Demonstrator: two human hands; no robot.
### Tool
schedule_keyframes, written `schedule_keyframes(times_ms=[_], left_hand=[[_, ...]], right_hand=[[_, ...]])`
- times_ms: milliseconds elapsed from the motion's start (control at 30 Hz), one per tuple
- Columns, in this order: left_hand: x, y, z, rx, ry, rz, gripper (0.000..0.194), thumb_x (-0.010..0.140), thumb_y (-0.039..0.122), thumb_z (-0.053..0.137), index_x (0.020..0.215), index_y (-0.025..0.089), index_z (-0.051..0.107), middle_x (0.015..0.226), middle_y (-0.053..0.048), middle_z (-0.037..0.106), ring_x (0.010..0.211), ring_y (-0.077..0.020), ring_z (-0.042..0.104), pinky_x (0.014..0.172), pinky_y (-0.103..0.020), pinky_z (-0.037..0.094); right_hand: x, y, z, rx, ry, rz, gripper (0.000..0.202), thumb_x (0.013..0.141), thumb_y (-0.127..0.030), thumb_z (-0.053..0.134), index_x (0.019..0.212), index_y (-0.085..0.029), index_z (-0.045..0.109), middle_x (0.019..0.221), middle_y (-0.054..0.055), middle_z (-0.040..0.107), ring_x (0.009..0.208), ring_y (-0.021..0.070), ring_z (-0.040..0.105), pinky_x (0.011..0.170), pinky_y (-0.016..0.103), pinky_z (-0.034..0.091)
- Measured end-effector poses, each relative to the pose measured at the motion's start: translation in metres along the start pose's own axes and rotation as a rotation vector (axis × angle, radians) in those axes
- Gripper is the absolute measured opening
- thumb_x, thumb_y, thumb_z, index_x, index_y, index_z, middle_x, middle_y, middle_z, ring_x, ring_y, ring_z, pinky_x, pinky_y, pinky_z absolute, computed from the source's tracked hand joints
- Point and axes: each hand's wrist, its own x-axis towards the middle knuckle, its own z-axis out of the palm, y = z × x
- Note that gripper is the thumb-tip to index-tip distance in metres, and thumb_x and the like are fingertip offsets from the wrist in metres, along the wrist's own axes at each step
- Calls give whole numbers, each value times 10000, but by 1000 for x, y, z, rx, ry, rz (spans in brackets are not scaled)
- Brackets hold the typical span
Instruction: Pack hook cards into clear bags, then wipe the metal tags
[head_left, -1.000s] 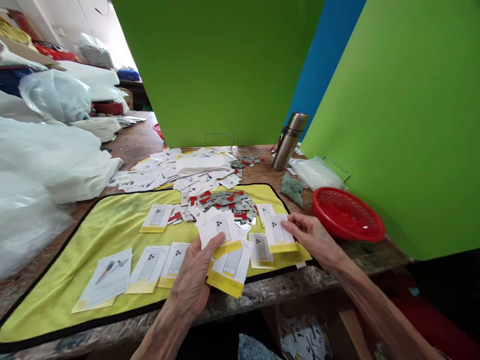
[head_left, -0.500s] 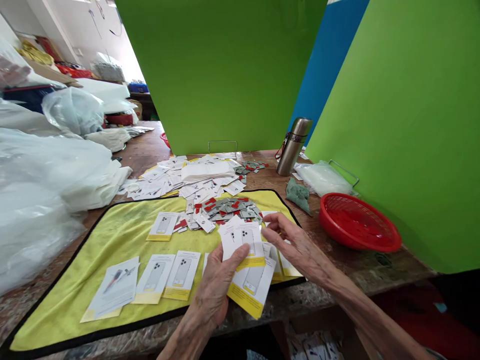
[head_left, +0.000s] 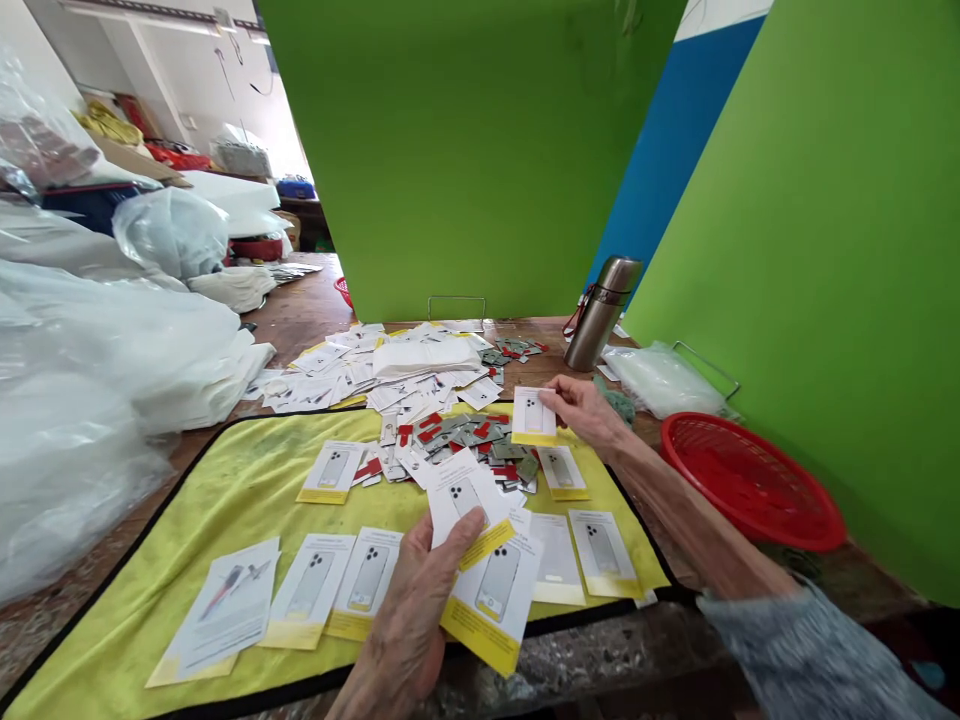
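My left hand (head_left: 416, 590) grips a few fanned cards (head_left: 491, 585), white with a yellow band and a printed phone, thumb on top. Farther off, my right hand (head_left: 589, 408) pinches a single card (head_left: 534, 414) by its edge, held over the pile of small grey and red pieces (head_left: 472, 440). Similar cards lie on the yellow cloth (head_left: 247, 480): one at the upper left (head_left: 330, 470), one below my right hand (head_left: 564, 472), and others in a near row, such as the phone card (head_left: 606, 550) and the leaflet with a tool picture (head_left: 229, 595).
Behind the cloth spreads a heap of white leaflets (head_left: 322, 375). A steel flask (head_left: 604, 312) stands near the green panel (head_left: 465, 160). At the right are a red basket (head_left: 750, 480) and a clear plastic packet (head_left: 660, 380). Plastic bags (head_left: 97, 350) crowd the left.
My right hand has moved away from the left and now holds one card out over the small pieces. My left hand keeps its cards. The view has shifted slightly.
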Motion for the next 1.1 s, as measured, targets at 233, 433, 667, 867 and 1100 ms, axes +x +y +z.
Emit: schedule_keyframes(times_ms=[233,433,667,867,1100], left_hand=[[0,4,-4,-32,29,1,346,701,243,758,1025,154,676,857,-99,765,664,-215,720,566,-260,563],[-27,6,-24,-133,-60,21,379,705,255,753,1053,129,672,942,-126,754,810,-249,722,704,-288,571],[-79,29,-98,-167,502,114,467,722,172,732,1172,146,612,808,-96,762,644,-225,724,601,-287,584],[-81,38,-139,-172,695,179,369,815,114,611,1183,117,591,808,-100,760,613,-197,720,550,-250,578],[-79,34,-142,-227,688,186,362,790,127,644,1152,145,632,799,-89,765,637,-218,728,593,-279,592]], right_hand=[[31,31,6,-324,120,2,32,745,-171,542,764,-183,564,779,68,614,767,217,561,705,324,419],[6,-27,24,-237,-83,-217,116,821,-275,532,779,-202,612,718,44,632,651,201,562,627,311,401],[-25,-124,132,45,-572,-607,123,865,-205,526,809,-169,630,824,50,616,701,168,550,650,294,419],[-41,-167,198,-219,-609,-685,202,739,-282,730,819,-140,610,1000,136,583,1000,289,486,886,422,375],[-35,-164,208,-121,-577,-562,118,806,-79,520,741,-173,545,782,30,587,774,169,517,730,294,388]])
